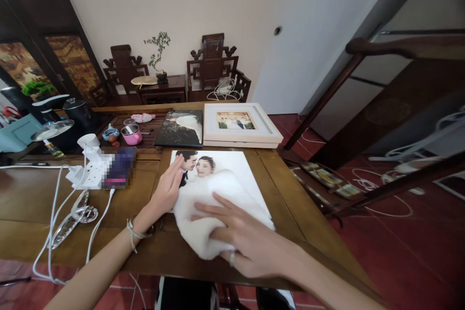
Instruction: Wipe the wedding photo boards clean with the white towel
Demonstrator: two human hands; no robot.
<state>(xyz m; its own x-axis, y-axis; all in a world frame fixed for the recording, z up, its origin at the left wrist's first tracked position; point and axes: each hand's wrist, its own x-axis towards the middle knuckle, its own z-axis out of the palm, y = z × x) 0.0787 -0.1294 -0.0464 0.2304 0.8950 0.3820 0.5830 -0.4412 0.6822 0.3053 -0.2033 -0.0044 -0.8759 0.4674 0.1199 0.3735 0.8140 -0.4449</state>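
A white-backed wedding photo panel (pixel 238 160) lies flat on the wooden table. My left hand (pixel 169 185) rests along its left edge, fingers stretched out and holding nothing. A fluffy white cloth (pixel 198 232) is bunched over the lower and middle part of the picture, hiding much of it. My right hand (pixel 238 232) presses this cloth down on the panel, its fingers spread over the top and the lower ones tucked into a fold. Just beyond the panel lie a dark photo panel (pixel 174 131) and a light-framed photo (pixel 271 133).
Left on the table (pixel 22 203) are a power strip (pixel 89 169) with white cables, a blurred phone (pixel 119 167), and a clear clip-like object (pixel 74 220). A pink cup (pixel 131 134) and kettle (pixel 74 111) stand behind. A wooden rack (pixel 319 106) rises at right.
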